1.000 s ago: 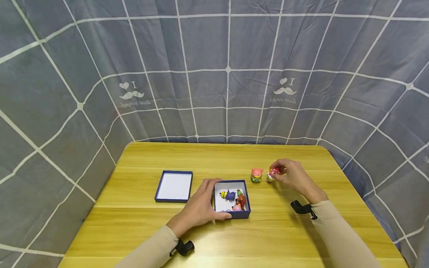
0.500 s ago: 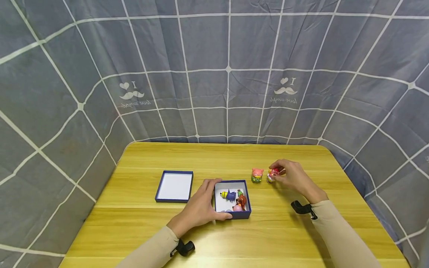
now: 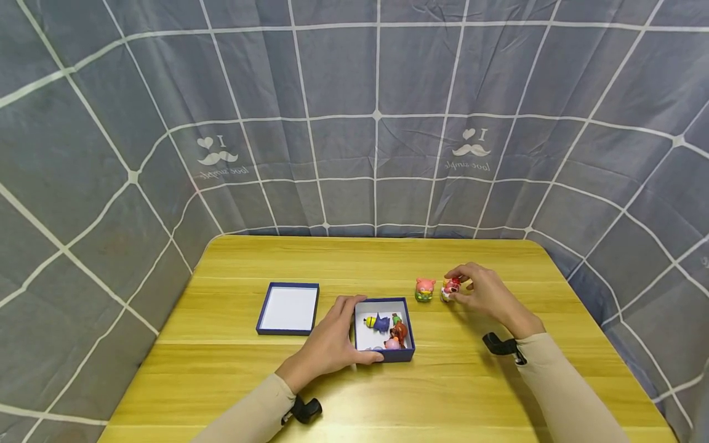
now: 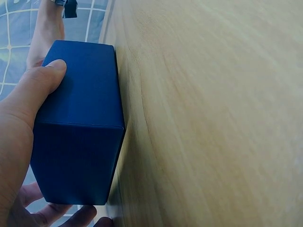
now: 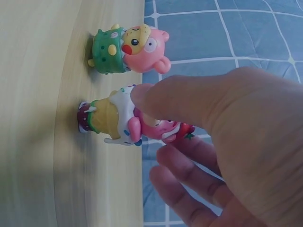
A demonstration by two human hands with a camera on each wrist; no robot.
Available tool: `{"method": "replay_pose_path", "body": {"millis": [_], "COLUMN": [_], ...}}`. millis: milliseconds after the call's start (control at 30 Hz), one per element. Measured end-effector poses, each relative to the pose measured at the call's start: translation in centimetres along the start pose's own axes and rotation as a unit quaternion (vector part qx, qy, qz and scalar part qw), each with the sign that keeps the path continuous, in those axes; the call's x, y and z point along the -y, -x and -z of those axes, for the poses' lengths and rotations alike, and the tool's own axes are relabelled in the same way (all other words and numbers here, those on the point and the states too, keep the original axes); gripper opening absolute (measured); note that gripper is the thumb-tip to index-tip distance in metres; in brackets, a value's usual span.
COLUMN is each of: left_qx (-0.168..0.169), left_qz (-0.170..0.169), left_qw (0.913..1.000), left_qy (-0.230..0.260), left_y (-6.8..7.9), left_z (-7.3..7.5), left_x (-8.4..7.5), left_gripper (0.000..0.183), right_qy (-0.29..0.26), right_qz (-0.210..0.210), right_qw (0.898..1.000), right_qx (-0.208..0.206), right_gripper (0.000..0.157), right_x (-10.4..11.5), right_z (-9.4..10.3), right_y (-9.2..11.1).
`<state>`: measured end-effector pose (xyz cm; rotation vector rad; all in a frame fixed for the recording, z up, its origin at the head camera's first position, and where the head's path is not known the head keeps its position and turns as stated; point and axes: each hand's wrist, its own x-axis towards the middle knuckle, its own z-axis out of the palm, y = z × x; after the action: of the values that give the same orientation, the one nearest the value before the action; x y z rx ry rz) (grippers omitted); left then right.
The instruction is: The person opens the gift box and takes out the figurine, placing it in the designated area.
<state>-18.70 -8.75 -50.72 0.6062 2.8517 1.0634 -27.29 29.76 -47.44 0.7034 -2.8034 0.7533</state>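
My left hand (image 3: 330, 341) grips a small blue box (image 3: 399, 355), thumb along its near side and fingers around its far left corner. In the left wrist view, the box (image 4: 80, 90) shows its plain blue outer walls. Several toy figurines lie inside, among them a yellow-and-purple one (image 3: 379, 322) and a brown one (image 3: 399, 331). My right hand (image 3: 486, 292) holds a pink figurine with an ice-cream cone body (image 5: 106, 116) and a strawberry on its head, standing upright on the table. Beside it stands a pink-headed figurine in a green outfit (image 5: 109, 49).
The box's lid (image 3: 288, 309), blue-rimmed with a white inside, lies upturned left of my left hand. All of it rests on a wooden table (image 3: 354, 400). A grey checked curtain (image 3: 343, 147) hangs around the table's back and sides.
My right hand's thumb and fingers have shifted slightly about the ice-cream figurine, and more of it shows now. The left hand and the box have stayed in place.
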Motion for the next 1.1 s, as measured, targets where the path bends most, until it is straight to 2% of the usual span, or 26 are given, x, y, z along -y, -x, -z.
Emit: {"method": "replay_pose_path", "body": {"millis": [167, 500, 800, 1100], "left_qx": [0.002, 0.003, 0.007, 0.009], "left_qz": [0.005, 0.004, 0.007, 0.013], "left_qw": [1.0000, 1.0000, 0.9999, 0.9998], "left_qy": [-0.001, -0.002, 0.005, 0.008], "left_y": [0.1, 0.1, 0.1, 0.0], "left_z": [-0.1, -0.3, -0.4, 0.0], "left_x": [0.0, -0.3, -0.1, -0.2], "left_gripper": [0.126, 0.126, 0.126, 0.126], "right_qy": [0.002, 0.023, 0.034, 0.047], "right_qz": [-0.012, 0.024, 0.047, 0.086], "right_qw": [1.000, 0.998, 0.997, 0.995], "right_qx": [-0.002, -0.048, -0.042, -0.014], "right_gripper": [0.048, 0.050, 0.046, 0.045], "right_x": [0.4, 2.4, 4.0, 5.7], "right_z": [0.2, 1.0, 1.1, 0.7], "right_y": [0.4, 1.0, 1.4, 1.5]}}
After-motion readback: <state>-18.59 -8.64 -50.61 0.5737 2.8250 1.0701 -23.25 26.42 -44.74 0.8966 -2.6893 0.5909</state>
